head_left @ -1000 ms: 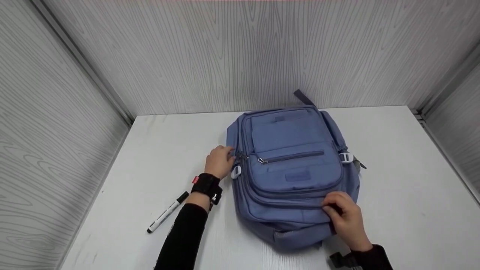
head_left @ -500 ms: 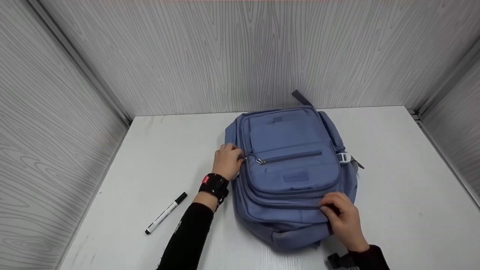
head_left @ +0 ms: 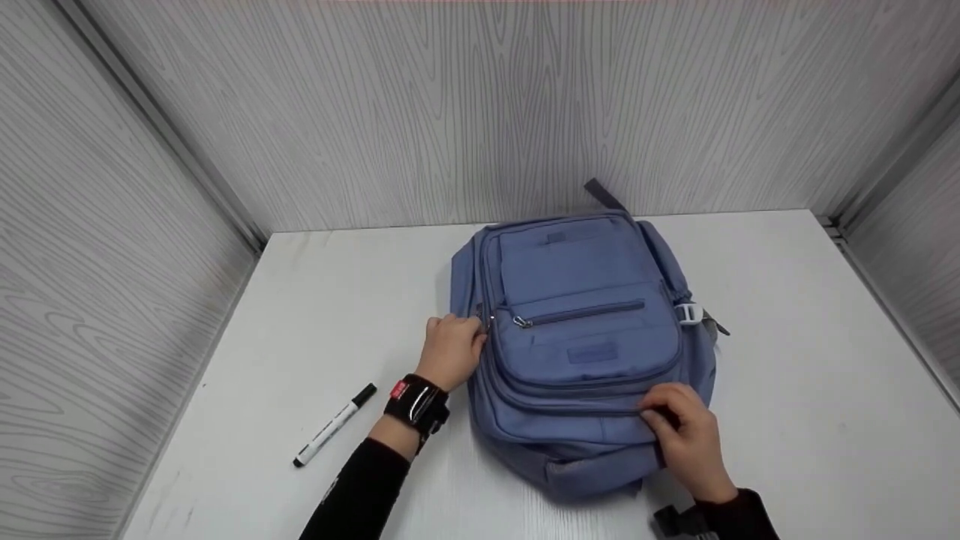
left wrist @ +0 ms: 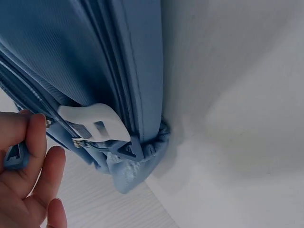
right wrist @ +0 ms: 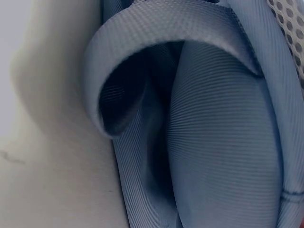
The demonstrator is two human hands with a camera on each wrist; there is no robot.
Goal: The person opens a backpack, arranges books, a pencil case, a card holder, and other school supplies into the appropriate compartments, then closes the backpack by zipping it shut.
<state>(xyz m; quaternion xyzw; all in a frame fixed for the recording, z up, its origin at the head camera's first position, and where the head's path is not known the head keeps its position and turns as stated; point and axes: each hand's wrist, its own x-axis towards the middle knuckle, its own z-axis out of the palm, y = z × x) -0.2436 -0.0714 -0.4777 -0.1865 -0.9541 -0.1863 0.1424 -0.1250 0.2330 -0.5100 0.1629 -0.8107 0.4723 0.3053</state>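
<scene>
A blue backpack [head_left: 574,266] lies front side up on a white table. At its left edge my left hand [head_left: 452,351] pinches a zipper pull [left wrist: 17,156]; the left wrist view shows its blue tab between the fingers, beside a metal slider. A white buckle [left wrist: 95,122] and a second blue zipper pull [left wrist: 128,151] sit close by on the bag's side. My right hand [head_left: 690,435] pinches the backpack's fabric at the lower right, by the curved front zipper [head_left: 577,411]. A fabric strap loop [right wrist: 156,23] fills the upper right wrist view, where that hand is hidden.
A white marker with a black cap [head_left: 334,426] lies on the table [head_left: 330,300] left of the left forearm. Behind the backpack stands a grey wood-grain panel [head_left: 375,112]. Another white buckle [head_left: 688,313] is on the bag's right side.
My left hand first moved right onto the zipper at the bag's left edge, then slid a little toward me along it. The right hand keeps its pinch in the same place.
</scene>
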